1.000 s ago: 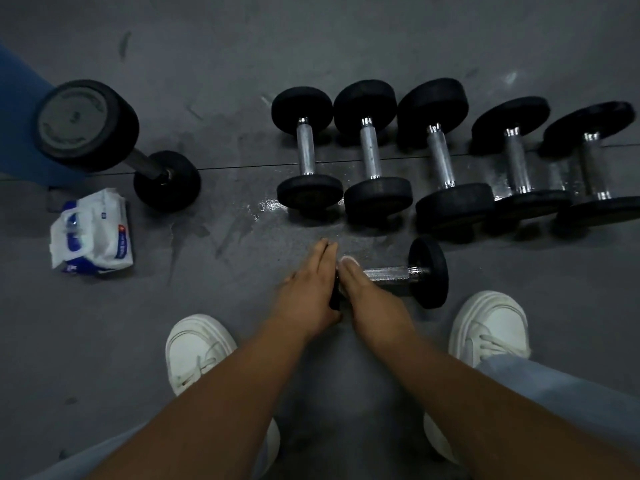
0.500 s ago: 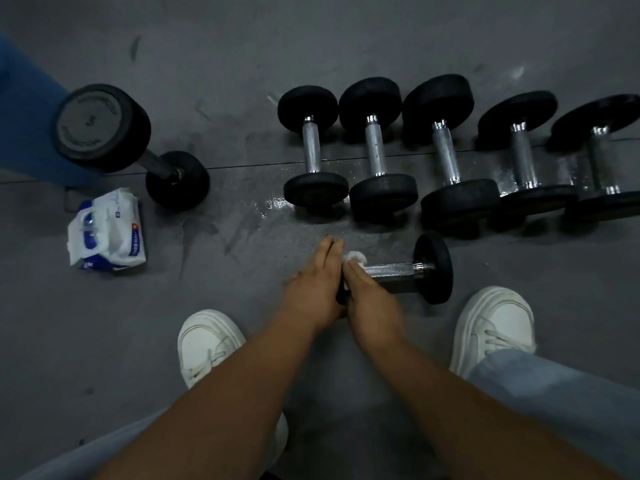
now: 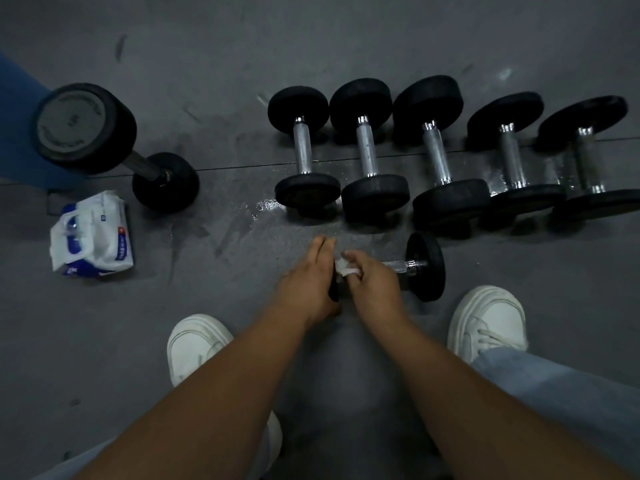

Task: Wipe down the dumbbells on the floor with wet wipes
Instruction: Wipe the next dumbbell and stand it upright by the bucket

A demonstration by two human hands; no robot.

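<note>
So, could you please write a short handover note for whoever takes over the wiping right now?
Left hand: fingers straight, pressing on the left end of the small dumbbell, which lies crosswise in front of the row of five dumbbells.
Right hand: grips a wet wipe round the handle, at its left end.
Wipes pack: on the floor, left, near the large dumbbell.
Done: unclear; the floor by the row looks wet, but which dumbbells are wiped cannot be told.
Left: finish this handle and both plates, then any unwiped ones.
</note>
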